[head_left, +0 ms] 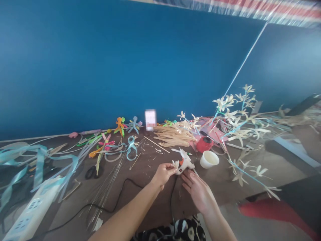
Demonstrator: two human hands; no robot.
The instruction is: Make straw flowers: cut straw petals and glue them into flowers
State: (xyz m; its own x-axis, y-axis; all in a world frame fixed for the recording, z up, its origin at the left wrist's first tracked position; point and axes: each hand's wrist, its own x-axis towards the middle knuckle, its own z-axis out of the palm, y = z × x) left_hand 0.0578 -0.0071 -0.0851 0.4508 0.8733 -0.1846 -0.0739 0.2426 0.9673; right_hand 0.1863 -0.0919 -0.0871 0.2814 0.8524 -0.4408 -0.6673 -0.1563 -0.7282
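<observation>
My left hand [164, 175] is closed in a pinch on a small cream-white flower [175, 164] with narrow petals. Just to the right of that flower, a white glue gun [187, 160] with an orange trigger lies on the dark tabletop. My right hand [197, 187] rests below the glue gun, its fingers stretched out near the handle. Whether those fingertips touch the gun I cannot tell. A white cup [209, 159] stands to the right of the gun, with a red round object [204, 144] behind it.
Tan strips [173, 137] lie in a pile behind the glue gun. Branches of cream flowers [235, 124] spread across the right. At left are a power strip [32, 207], blue ribbon [40, 164], scissors [91, 172] and clear thin rods. A black cord [117, 201] crosses the table.
</observation>
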